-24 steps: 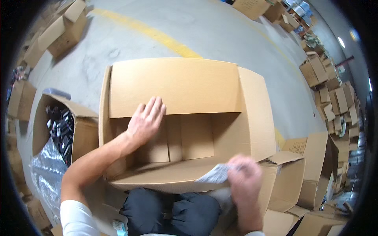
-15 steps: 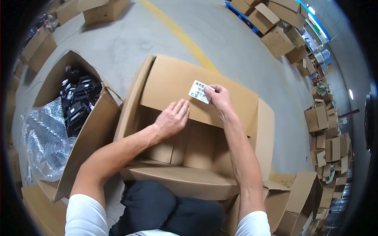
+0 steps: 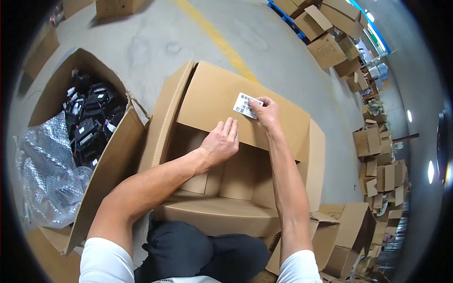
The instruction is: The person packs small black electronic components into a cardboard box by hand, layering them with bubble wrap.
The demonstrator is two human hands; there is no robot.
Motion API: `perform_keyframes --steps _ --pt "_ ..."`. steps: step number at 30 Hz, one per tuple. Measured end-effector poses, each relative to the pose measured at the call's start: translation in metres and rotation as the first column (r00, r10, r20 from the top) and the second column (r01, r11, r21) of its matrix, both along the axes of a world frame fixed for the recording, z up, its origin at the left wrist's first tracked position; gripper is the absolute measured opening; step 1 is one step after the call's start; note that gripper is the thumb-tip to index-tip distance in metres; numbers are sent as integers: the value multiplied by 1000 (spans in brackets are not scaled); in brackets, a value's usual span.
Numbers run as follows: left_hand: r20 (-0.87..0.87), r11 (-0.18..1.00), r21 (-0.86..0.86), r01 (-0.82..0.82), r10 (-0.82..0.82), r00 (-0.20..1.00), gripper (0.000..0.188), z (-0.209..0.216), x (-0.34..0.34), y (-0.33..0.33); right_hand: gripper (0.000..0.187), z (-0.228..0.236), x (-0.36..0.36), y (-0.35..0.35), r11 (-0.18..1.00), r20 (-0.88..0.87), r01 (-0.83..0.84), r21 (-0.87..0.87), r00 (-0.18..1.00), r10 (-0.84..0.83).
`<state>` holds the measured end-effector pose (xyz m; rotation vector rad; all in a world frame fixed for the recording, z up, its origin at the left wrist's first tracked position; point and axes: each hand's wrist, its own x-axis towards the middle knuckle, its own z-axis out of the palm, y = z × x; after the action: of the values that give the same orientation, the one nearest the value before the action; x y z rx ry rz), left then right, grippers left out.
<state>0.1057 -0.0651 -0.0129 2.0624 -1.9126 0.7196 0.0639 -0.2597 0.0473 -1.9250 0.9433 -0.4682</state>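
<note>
The white label [image 3: 242, 103] has just moved from the open carton's [image 3: 217, 223] near edge up to its far flap [image 3: 207, 101], midway along the upper edge, bringing it over flat cardboard; contact is unclear. The right hand [image 3: 267, 113] pinches its right side. The left hand [image 3: 221, 144], fingers straight and together, grips nothing visible beside the flap's lower edge. Dark printed characters mark the label.

Bright | lamp [image 3: 431, 172] glaring right | shadow (soft) inside carton [image 3: 212, 220] | rim blackened

Head cam, wide FOV, dwnwd.
</note>
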Motion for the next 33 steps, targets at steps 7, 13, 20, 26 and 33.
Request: perform_keyframes --steps 7,13,20,26,33 --pt "-38 999 34 -4 6 999 42 0 -3 2 23 10 -46 -30 993 -77 108 39 991 -105" --pt "-22 997 69 -28 29 999 37 -2 5 7 50 -11 -46 -20 824 -204 87 -559 949 -239" --pt "-125 996 91 15 -4 992 26 4 4 6 63 -50 -99 51 556 -392 -394 -732 911 129" --pt "-440 948 -265 -176 44 897 16 69 70 163 41 -13 -236 91 848 -582 -528 -47 704 407" --pt "-216 510 814 -279 711 669 123 38 135 528 36 -23 -311 126 965 -308 -146 -217 948 74"
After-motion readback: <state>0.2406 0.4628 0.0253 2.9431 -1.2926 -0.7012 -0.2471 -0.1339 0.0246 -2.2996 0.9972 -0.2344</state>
